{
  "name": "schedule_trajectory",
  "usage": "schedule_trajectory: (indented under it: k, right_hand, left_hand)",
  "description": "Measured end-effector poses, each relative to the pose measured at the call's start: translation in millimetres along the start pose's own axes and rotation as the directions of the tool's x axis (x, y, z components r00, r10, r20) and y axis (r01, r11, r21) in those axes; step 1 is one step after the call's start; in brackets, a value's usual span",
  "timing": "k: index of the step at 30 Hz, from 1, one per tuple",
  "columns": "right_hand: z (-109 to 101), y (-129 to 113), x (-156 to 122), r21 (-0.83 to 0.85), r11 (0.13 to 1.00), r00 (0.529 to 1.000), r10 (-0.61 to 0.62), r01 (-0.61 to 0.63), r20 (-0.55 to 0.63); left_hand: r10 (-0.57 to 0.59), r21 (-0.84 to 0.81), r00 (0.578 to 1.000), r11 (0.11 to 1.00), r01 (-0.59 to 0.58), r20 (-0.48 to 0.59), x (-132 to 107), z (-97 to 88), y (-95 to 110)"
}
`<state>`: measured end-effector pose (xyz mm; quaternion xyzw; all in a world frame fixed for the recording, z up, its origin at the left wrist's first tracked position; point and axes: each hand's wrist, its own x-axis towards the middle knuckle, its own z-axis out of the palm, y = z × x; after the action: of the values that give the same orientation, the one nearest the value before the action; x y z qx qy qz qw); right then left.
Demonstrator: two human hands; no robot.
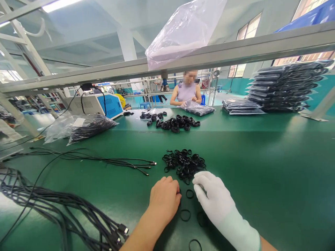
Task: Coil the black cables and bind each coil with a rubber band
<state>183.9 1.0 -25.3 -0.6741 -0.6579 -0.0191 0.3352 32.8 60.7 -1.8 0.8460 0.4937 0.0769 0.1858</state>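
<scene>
My bare left hand [166, 195] rests low over the table with its fingers curled closed. A dark edge of a black band shows at its fingertips, mostly hidden by the hand. To its right, my right hand [211, 195] wears a white glove. Its fingers are bent and the thumb stands apart from them; the fingertips reach the near edge of a pile of black bands [185, 163]. Between the hands lie single loose bands, one small band [190, 194] and a wider band [185, 215]. Another band [195, 245] lies closer to me.
Black cables [78, 209] with plugs lie bundled at left, with thinner cables [112, 160] behind. Farther back are rolled black bands [178, 122], a plastic bag [89, 129], a blue-white machine [110, 104] and stacked bagged goods [282, 87]. A person [187, 91] sits opposite, beyond the overhead rail [235, 52].
</scene>
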Motion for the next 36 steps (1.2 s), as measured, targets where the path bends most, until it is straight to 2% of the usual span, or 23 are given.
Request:
schedule_trajectory:
  k: [5, 9, 11, 14, 17, 20, 22, 25, 28, 30, 33, 36]
  right_hand:
    - [1, -2, -1, 0.148, 0.988, 0.999, 0.052, -0.053, 0.014]
    - [2, -2, 0, 0.189, 0.978, 0.996, 0.082, -0.084, 0.022]
    - [1, -2, 0, 0.194, 0.977, 0.997, 0.081, -0.083, 0.018]
    - [1, -2, 0, 0.208, 0.974, 0.996, 0.086, -0.085, 0.007]
    - [1, -3, -1, 0.228, 0.969, 0.996, 0.093, -0.092, 0.005]
    - [0, -5, -1, 0.273, 0.955, 0.994, 0.111, -0.111, 0.017]
    - [-2, -8, -1, 0.34, 0.925, 0.986, 0.156, -0.168, 0.061]
    - [-6, -14, -1, 0.451, 0.831, 0.944, 0.26, -0.326, 0.203]
    - [-10, -22, -2, 0.499, 0.751, 0.893, 0.283, -0.433, 0.35]
    - [-12, -25, -3, 0.511, 0.712, 0.863, 0.284, -0.481, 0.417]
    - [-11, -28, -4, 0.516, 0.671, 0.831, 0.303, -0.533, 0.466]
    - [-11, -29, -5, 0.514, 0.685, 0.841, 0.292, -0.516, 0.455]
  left_hand:
    - [0.009, -0.124, 1.0, 0.992, -0.007, 0.016, 5, -1.9, -10]
    - [0.016, -0.156, 1.0, 0.988, -0.016, -0.001, 1, -10.9, -13]
    - [0.029, -0.119, 1.0, 0.993, -0.029, 0.0, -3, -13.8, -11]
    - [0.086, 0.024, 0.996, 0.996, -0.087, 0.033, -8, -12.8, -7]
    - [0.17, 0.189, 0.98, 0.964, -0.187, 0.098, -8, -6.5, -5]
    - [0.212, 0.258, 0.968, 0.936, -0.24, 0.132, -5, -1.3, -4]
    - [0.214, 0.264, 0.971, 0.935, -0.235, 0.107, -4, -1.7, -4]
    - [0.173, 0.17, 0.985, 0.97, -0.173, 0.019, -8, -7.6, -3]
    - [0.153, 0.007, 0.985, 0.988, -0.153, -0.084, -15, -13.6, 0]
    - [0.159, -0.032, 0.979, 0.986, -0.164, -0.127, -20, -15.1, 3]
    - [0.164, -0.036, 0.973, 0.985, -0.172, -0.163, -24, -14.6, 6]
    - [0.184, -0.043, 0.966, 0.98, -0.195, -0.183, -24, -13.2, 9]
